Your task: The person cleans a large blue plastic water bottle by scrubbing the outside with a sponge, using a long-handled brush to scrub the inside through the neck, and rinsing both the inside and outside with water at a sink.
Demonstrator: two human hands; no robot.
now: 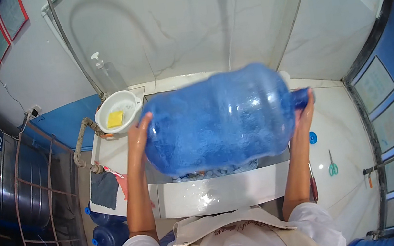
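A large blue water jug (218, 118) lies on its side in the air above the sink (224, 188), its wet surface shining. My left hand (138, 136) presses against the jug's base end. At the other end, my right hand (305, 109) is wrapped round the neck. The jug hides most of the sink's inside; along its lower edge a strip of small whitish and bluish pieces (208, 174) shows, too unclear to name. A round blue cap (312, 137) lies on the white counter, close to my right forearm.
Left of the sink sits a white basin (133, 118) with a yellow sponge (115, 118); a pump bottle (107, 75) stands behind. Scissors (332, 168) and a red-handled tool (314, 190) lie right. A grey cloth (104, 189) hangs left, above several blue jugs (111, 235).
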